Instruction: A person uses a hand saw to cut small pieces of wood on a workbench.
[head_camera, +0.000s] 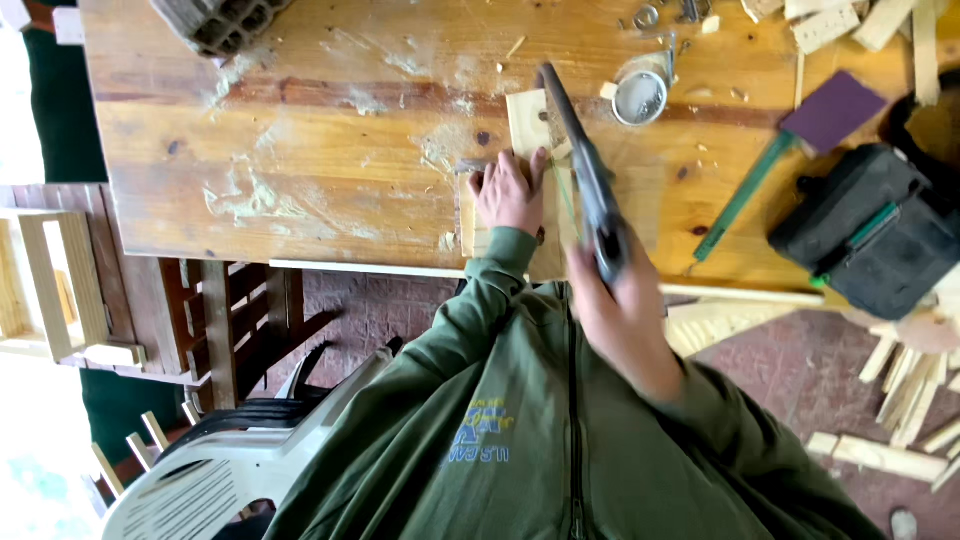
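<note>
Green sleeve, smooth pale board.

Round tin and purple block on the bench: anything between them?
Head view: mostly bare benchtop between the tin and the purple block, only a few small wood chips and sawdust.

– What colours show there?
– An orange-brown tabletop with pale dust smears, a dark grey saw on pale yellow wood.
– And around?
– Olive green sleeves, a purple block, a black bag, a white chair.
</note>
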